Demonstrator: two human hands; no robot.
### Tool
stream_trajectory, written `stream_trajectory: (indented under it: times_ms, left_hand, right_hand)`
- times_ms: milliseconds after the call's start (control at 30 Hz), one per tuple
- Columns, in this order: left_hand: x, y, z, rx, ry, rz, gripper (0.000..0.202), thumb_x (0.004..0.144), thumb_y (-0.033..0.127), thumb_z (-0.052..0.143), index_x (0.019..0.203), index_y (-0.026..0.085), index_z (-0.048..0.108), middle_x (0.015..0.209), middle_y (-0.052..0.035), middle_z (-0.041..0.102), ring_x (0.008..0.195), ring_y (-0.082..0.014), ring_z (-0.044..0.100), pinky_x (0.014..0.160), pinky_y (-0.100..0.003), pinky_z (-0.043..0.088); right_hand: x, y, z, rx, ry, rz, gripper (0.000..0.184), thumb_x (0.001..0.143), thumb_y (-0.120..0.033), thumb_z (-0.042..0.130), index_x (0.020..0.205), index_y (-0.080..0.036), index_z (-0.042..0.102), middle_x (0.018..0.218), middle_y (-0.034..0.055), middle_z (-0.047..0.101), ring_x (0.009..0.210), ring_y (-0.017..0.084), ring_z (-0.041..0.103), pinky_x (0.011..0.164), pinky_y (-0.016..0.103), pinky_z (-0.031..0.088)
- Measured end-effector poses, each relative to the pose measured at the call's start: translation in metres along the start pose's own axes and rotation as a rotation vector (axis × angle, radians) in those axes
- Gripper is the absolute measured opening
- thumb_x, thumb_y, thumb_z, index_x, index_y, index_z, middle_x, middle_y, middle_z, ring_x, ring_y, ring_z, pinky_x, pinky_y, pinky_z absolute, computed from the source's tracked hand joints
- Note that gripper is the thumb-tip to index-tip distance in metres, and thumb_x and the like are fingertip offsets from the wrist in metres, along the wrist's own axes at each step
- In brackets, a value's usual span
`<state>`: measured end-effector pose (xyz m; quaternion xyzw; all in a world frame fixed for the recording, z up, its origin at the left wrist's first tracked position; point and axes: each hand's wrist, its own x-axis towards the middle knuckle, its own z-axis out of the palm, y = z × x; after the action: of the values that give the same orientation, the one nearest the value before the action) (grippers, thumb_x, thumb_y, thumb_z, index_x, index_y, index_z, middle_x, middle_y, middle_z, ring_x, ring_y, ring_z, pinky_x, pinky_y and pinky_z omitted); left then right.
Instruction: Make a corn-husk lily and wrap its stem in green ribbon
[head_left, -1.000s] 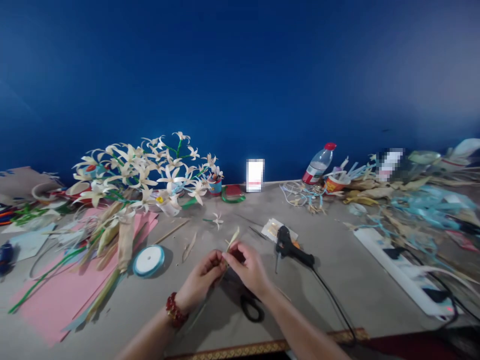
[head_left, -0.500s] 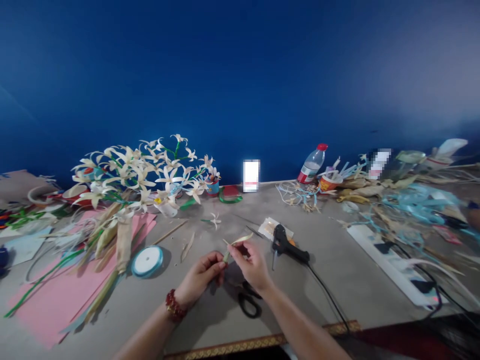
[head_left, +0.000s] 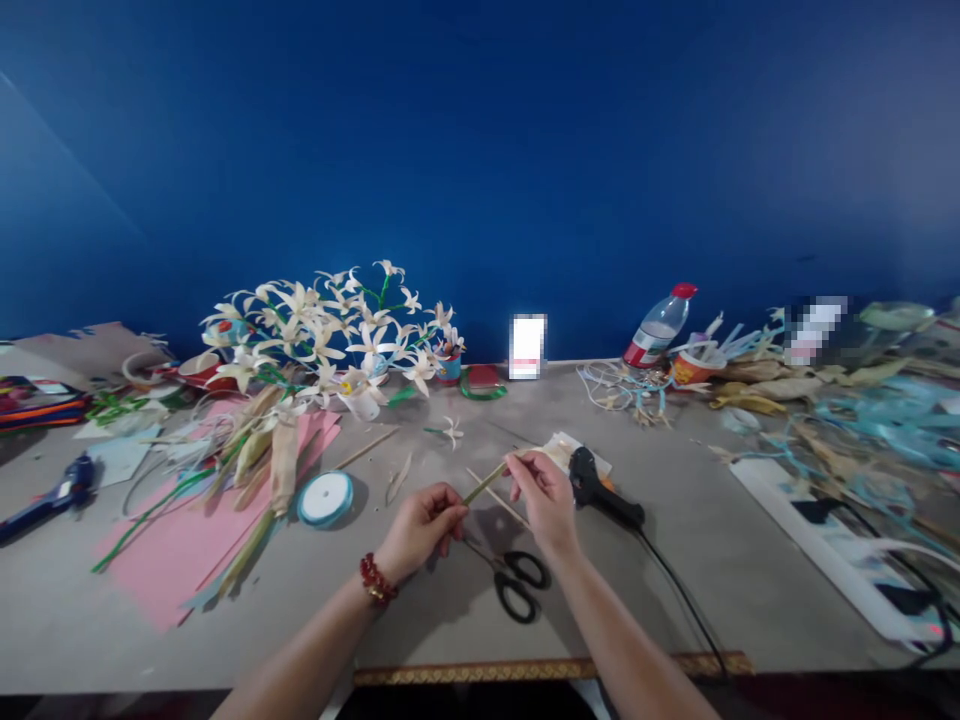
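Between my two hands a narrow pale-green husk strip [head_left: 486, 484] is stretched at a slant. My left hand [head_left: 429, 525], with a red bead bracelet on the wrist, pinches its lower end. The fingers of my right hand [head_left: 541, 498] are closed on the upper end. Black-handled scissors [head_left: 517, 588] lie on the table just below the hands, blades pointing left. A thin wooden stick [head_left: 499, 499] rests under the strip. To the right of my right hand lies a black glue gun [head_left: 611, 497] with its cable.
Left stand many white husk flowers [head_left: 322, 335], with a blue ribbon spool [head_left: 325, 498] and pink paper [head_left: 172, 550] before them. A blue glue gun [head_left: 64, 490] lies far left. On the right are a bottle [head_left: 660, 325], a paper cup [head_left: 691, 372] and a power strip [head_left: 810, 550].
My hands have moved apart, and the strip is now drawn out between them. More of the scissors and the wooden stick shows. The view has turned somewhat to the left.
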<state>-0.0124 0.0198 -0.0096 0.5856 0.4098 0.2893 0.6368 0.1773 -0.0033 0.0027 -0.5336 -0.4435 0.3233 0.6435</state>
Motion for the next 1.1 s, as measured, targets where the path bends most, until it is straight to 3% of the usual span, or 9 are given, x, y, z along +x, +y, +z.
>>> stream_trajectory:
  times_ms: [233,433,633,767,833,967,1100]
  left_hand:
    - [-0.006,0.0,0.003,0.097,0.012,0.07,0.043,0.089,0.058,0.049,0.079,0.018,0.059,0.047,0.0063,0.045,0.038,-0.0075,0.033,0.039,-0.021,0.022]
    - [-0.006,-0.006,0.0,0.127,-0.019,0.083,0.041,0.091,0.055,0.048,0.081,0.018,0.059,0.053,0.0057,0.043,0.045,-0.0091,0.033,0.044,-0.022,0.025]
    - [-0.007,-0.003,-0.002,0.232,-0.013,0.179,0.029,0.091,0.044,0.053,0.087,0.017,0.062,0.061,0.0027,0.051,0.053,-0.0112,0.042,0.052,-0.023,0.033]
    - [-0.005,0.001,-0.004,0.307,0.008,0.275,0.021,0.086,0.038,0.062,0.084,0.018,0.066,0.076,-0.0035,0.062,0.071,-0.0163,0.053,0.066,-0.027,0.041]
    - [-0.004,0.003,-0.003,0.234,-0.021,0.257,0.022,0.082,0.04,0.067,0.08,0.017,0.066,0.079,-0.0047,0.063,0.075,-0.0173,0.055,0.07,-0.028,0.042]
    - [-0.003,0.003,0.003,-0.141,-0.127,0.067,0.036,0.074,0.047,0.074,0.09,0.016,0.066,0.078,-0.0033,0.065,0.064,-0.0129,0.055,0.063,-0.026,0.044]
    - [-0.006,0.002,0.01,-0.242,-0.104,-0.01,0.039,0.072,0.05,0.076,0.087,0.015,0.066,0.072,-0.0021,0.066,0.056,-0.0104,0.052,0.057,-0.025,0.042]
  right_hand:
    - [0.004,0.0,-0.006,0.02,0.05,-0.002,0.028,0.086,-0.045,0.064,0.079,-0.018,0.061,0.065,-0.0014,0.06,0.047,0.01,0.048,0.047,0.023,0.039]
    - [0.007,0.003,-0.005,0.071,-0.07,0.065,0.031,0.083,-0.048,0.067,0.084,-0.017,0.068,0.061,-0.0025,0.057,0.045,0.01,0.048,0.045,0.024,0.042]
    - [0.009,0.01,-0.01,0.068,-0.027,0.073,0.031,0.08,-0.045,0.073,0.072,-0.018,0.061,0.06,-0.0024,0.057,0.047,0.008,0.045,0.046,0.022,0.038]
    - [0.008,0.012,-0.011,0.076,-0.029,0.082,0.035,0.079,-0.046,0.074,0.068,-0.02,0.055,0.052,-0.0058,0.049,0.046,0.008,0.042,0.046,0.022,0.035]
    - [0.006,0.011,-0.008,0.077,-0.056,0.101,0.037,0.078,-0.049,0.074,0.067,-0.021,0.053,0.049,-0.0072,0.045,0.044,0.008,0.04,0.043,0.021,0.033]
    - [-0.002,0.008,0.001,0.08,-0.159,0.168,0.043,0.075,-0.056,0.073,0.064,-0.021,0.05,0.047,-0.0073,0.045,0.041,0.008,0.039,0.041,0.021,0.033]
    - [-0.008,0.006,0.008,0.082,-0.264,0.236,0.044,0.073,-0.058,0.073,0.064,-0.019,0.055,0.05,-0.0054,0.051,0.042,0.009,0.045,0.043,0.021,0.04]
